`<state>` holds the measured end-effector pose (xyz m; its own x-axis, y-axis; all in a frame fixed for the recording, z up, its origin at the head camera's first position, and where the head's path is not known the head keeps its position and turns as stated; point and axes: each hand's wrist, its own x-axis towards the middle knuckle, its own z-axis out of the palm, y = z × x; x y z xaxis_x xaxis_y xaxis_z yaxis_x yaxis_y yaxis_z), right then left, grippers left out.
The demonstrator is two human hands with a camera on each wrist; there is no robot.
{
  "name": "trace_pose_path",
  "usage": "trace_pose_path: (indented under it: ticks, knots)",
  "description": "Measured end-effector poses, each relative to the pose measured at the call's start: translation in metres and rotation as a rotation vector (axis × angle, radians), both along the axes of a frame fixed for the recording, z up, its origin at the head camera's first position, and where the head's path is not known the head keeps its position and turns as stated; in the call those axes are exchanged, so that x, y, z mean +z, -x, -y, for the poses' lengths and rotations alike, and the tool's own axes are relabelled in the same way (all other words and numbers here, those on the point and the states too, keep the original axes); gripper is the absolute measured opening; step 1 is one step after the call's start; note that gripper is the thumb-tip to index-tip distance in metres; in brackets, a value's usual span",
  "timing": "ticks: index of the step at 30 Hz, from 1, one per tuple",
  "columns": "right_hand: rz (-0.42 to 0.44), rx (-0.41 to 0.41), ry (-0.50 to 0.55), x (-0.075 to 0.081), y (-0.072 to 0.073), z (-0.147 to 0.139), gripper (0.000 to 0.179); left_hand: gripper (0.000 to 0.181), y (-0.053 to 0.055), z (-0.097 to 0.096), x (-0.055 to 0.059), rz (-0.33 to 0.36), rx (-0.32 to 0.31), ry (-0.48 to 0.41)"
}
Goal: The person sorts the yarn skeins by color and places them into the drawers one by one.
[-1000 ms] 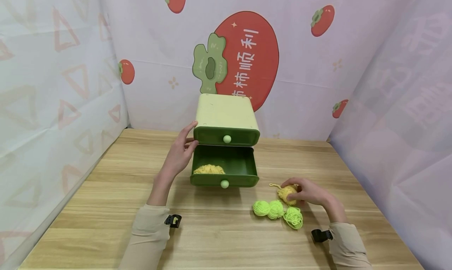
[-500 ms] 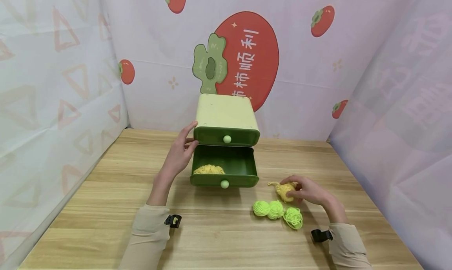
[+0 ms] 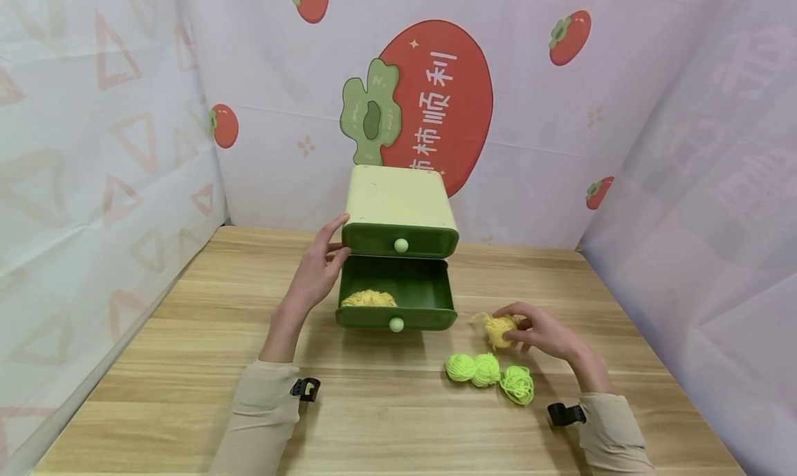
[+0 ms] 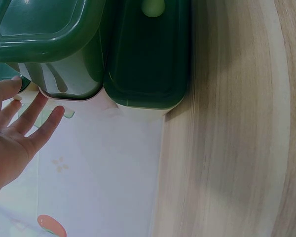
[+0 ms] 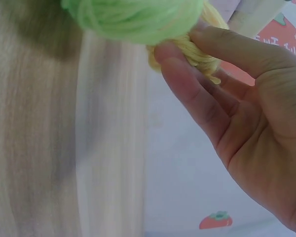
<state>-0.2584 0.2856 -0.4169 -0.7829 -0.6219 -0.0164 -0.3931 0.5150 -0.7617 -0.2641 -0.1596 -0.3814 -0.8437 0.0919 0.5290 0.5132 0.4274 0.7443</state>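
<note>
Evidently, the right hand (image 3: 540, 331) is pinching the yellow yarn ball (image 3: 499, 332) behind the green balls (image 3: 486, 370); a soft grip should be sparing its strands while the left hand (image 3: 315, 272), fingers spread, is resting against the cabinet (image 3: 400, 198).

I see a yellow yarn ball (image 3: 497, 333), three lime-green balls (image 3: 486, 370), dark-green drawers (image 3: 429, 241) and a cream cabinet top (image 3: 400, 196). Red fruits (image 3: 470, 109) pattern the pale backdrop (image 3: 529, 158) before me.
</note>
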Motion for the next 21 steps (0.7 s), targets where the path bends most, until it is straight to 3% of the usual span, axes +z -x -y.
trace_pose_path:
  ticks: [9,10,21]
  knots:
    - [-0.079,0.004,0.023,0.008,-0.002,0.006,0.04,0.06,-0.004,-0.001,0.004,-0.002,0.009,0.006]
    - [-0.094,0.004,0.024,0.01,-0.003,0.008,0.04,0.06,-0.001,0.0,0.0,-0.002,0.014,0.009]
    - [-0.287,0.012,0.031,0.047,-0.026,0.034,0.037,0.059,0.0,0.0,0.0,-0.007,0.013,0.006]
